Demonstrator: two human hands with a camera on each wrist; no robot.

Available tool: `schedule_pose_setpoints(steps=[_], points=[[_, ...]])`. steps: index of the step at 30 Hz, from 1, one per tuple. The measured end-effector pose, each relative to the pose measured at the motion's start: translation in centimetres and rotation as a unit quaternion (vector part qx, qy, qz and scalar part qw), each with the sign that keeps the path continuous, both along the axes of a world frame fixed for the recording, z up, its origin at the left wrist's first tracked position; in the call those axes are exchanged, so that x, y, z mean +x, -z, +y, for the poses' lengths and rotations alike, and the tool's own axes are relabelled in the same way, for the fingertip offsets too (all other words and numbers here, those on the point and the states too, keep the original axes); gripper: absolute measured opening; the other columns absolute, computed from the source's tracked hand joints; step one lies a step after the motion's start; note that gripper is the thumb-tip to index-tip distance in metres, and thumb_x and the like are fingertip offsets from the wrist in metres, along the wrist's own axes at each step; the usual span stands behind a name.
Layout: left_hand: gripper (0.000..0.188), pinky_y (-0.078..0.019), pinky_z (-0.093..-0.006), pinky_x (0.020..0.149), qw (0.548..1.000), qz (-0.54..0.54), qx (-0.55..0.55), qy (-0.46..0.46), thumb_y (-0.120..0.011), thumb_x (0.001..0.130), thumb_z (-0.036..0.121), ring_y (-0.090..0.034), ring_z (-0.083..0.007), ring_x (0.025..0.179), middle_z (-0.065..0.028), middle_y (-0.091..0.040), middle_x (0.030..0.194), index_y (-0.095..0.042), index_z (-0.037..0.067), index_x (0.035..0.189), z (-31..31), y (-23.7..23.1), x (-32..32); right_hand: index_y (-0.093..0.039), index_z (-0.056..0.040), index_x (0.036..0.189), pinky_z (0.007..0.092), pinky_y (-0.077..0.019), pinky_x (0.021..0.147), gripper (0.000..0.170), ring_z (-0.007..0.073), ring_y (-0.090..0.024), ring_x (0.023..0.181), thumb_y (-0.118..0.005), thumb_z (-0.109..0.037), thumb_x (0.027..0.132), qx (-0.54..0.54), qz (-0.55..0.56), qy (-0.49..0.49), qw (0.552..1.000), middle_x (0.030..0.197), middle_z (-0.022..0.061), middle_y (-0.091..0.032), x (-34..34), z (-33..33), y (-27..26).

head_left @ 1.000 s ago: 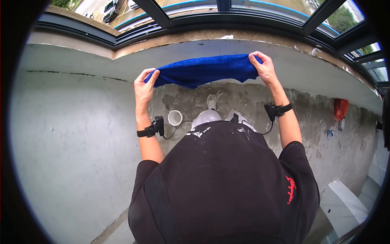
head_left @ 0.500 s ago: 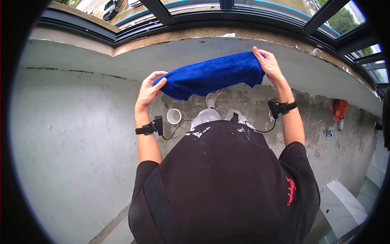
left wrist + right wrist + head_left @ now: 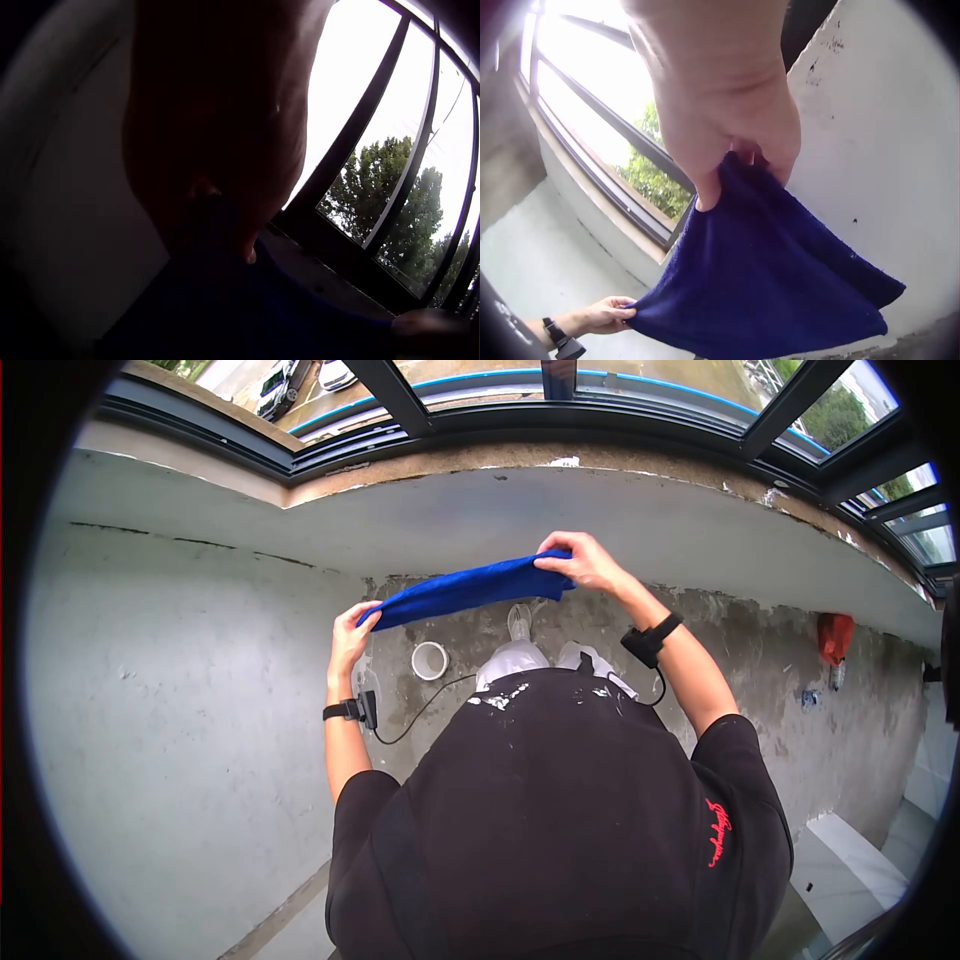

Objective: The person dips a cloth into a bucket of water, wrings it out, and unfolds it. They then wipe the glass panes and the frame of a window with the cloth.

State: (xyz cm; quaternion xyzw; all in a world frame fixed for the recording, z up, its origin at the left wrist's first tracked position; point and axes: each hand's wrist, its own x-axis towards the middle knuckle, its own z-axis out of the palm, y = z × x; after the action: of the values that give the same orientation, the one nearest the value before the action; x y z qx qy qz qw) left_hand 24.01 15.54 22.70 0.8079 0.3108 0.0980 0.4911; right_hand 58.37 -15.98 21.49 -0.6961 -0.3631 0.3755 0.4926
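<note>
A blue cloth (image 3: 465, 590) is stretched between the two hands in the head view, its right end higher than its left. The left hand (image 3: 349, 638) pinches the left end between thumb and fingers. At the other end, the right hand (image 3: 588, 565) grips a corner. From the right wrist view, the cloth (image 3: 757, 270) hangs in folds below the right hand (image 3: 727, 112), with the left hand (image 3: 607, 315) at its far corner. The left wrist view is dark, with the left hand (image 3: 217, 135) above the cloth (image 3: 217, 307).
A white bucket (image 3: 430, 660) stands on the floor near the person's shoes. Ahead, a low wall with a rough ledge (image 3: 480, 457) runs below dark window frames. A red bag (image 3: 834, 638) and a bottle (image 3: 837, 676) lie off to the right.
Both hands have come down and nearer the body, and the right hand has moved left toward the other. The cloth has gone lower with them and looks narrower.
</note>
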Motion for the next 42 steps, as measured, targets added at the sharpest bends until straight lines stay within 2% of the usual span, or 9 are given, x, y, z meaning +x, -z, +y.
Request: schedule_pose_setpoints(steps=[6, 12, 19, 24, 27, 30, 32, 36, 42], points=[[0.021, -0.0466, -0.0190, 0.081, 0.991, -0.041, 0.048, -0.115, -0.069, 0.093, 0.007, -0.059, -0.0051, 0.090, 0.0010, -0.069, 0.100, -0.071, -0.001, 0.112, 0.2, -6.3, -4.2, -0.066, -0.0027, 0.101, 0.0355, -0.0533, 0.079, 0.020, 0.0215, -0.068, 0.083, -0.072, -0.018, 0.089, 0.119, -0.068, -0.088, 0.987, 0.088, 0.0116, -0.071, -2.6, 4.1, -1.0], [0.019, -0.0471, -0.0226, 0.084, 0.955, -0.072, 0.217, -0.189, -0.070, 0.091, 0.005, -0.060, -0.0083, 0.090, -0.0038, -0.071, 0.098, -0.072, -0.001, 0.109, -4.5, -19.0, -5.2, -0.069, -0.0006, 0.102, 0.0255, -0.0507, 0.075, 0.019, 0.0064, -0.059, 0.083, -0.071, -0.017, 0.092, 0.193, 0.021, -0.055, 0.979, 0.089, 0.0002, -0.068, -3.2, 5.3, -7.1], [0.018, -0.0494, -0.0244, 0.083, 0.930, -0.149, 0.198, -0.271, -0.072, 0.089, 0.004, -0.061, -0.0096, 0.090, -0.0055, -0.071, 0.098, -0.073, -0.001, 0.106, -6.5, -23.9, -8.3, -0.067, -0.0005, 0.093, 0.0230, -0.0469, 0.070, 0.022, 0.0047, -0.054, 0.077, -0.065, -0.022, 0.098, 0.230, -0.002, -0.054, 0.972, 0.080, -0.0022, -0.063, -3.9, 7.5, -12.6], [0.017, -0.0491, -0.0225, 0.079, 0.898, -0.211, 0.155, -0.353, -0.073, 0.087, 0.005, -0.061, -0.0087, 0.085, -0.0033, -0.071, 0.093, -0.074, -0.003, 0.102, -7.5, -22.2, -4.9, -0.066, -0.0029, 0.092, 0.0197, -0.0422, 0.063, 0.025, 0.0010, -0.049, 0.071, -0.064, -0.027, 0.099, 0.196, 0.012, -0.034, 0.980, 0.079, -0.0070, -0.060, -5.1, 9.4, -11.8], [0.019, -0.0526, -0.0247, 0.077, 0.849, -0.343, -0.076, -0.395, -0.074, 0.086, 0.004, -0.066, -0.0123, 0.084, -0.0075, -0.071, 0.093, -0.071, -0.001, 0.103, -5.9, -18.2, -3.3, -0.068, -0.0011, 0.093, 0.0207, -0.0441, 0.066, 0.028, 0.0030, -0.052, 0.072, -0.066, -0.028, 0.098, 0.176, 0.147, -0.020, 0.973, 0.080, -0.0045, -0.063, -4.7, 10.8, -10.4], [0.022, -0.0541, -0.0276, 0.075, 0.800, -0.361, -0.224, -0.424, -0.075, 0.087, 0.009, -0.066, -0.0150, 0.083, -0.0069, -0.069, 0.094, -0.062, 0.003, 0.103, -5.1, -14.4, -1.0, -0.069, -0.0038, 0.096, 0.0193, -0.0415, 0.063, 0.025, 0.0016, -0.052, 0.070, -0.065, -0.029, 0.098, 0.145, 0.212, 0.001, 0.966, 0.081, -0.0054, -0.064, -4.4, 11.1, -9.0], [0.018, -0.0547, -0.0284, 0.075, 0.804, -0.369, -0.264, -0.384, -0.075, 0.088, 0.009, -0.066, -0.0144, 0.085, -0.0067, -0.068, 0.094, -0.062, 0.005, 0.099, -5.7, -12.2, 0.5, -0.069, -0.0048, 0.098, 0.0185, -0.0422, 0.062, 0.023, 0.0013, -0.053, 0.070, -0.063, -0.027, 0.100, 0.132, 0.240, 0.007, 0.962, 0.081, -0.0065, -0.064, -4.4, 10.6, -9.1], [0.016, -0.0562, -0.0273, 0.075, 0.837, -0.347, -0.283, -0.314, -0.073, 0.088, 0.005, -0.067, -0.0143, 0.085, -0.0072, -0.069, 0.096, -0.062, 0.004, 0.100, -9.1, -11.5, 5.6, -0.062, -0.0004, 0.120, 0.0207, -0.0485, 0.084, 0.027, 0.0046, -0.059, 0.094, -0.064, -0.017, 0.098, 0.190, 0.267, -0.051, 0.943, 0.108, 0.0007, -0.067, -5.3, 10.1, -8.0], [0.036, -0.0551, -0.0263, 0.087, 0.908, -0.310, -0.225, -0.172, -0.073, 0.087, 0.000, -0.065, -0.0136, 0.096, -0.0092, -0.065, 0.111, -0.059, -0.005, 0.120, -14.5, -13.8, 12.1, -0.057, 0.0008, 0.131, 0.0255, -0.0496, 0.090, 0.039, 0.0091, -0.059, 0.101, -0.065, -0.017, 0.098, 0.212, 0.190, -0.089, 0.954, 0.118, 0.0051, -0.063, -6.1, 8.4, -9.2]])
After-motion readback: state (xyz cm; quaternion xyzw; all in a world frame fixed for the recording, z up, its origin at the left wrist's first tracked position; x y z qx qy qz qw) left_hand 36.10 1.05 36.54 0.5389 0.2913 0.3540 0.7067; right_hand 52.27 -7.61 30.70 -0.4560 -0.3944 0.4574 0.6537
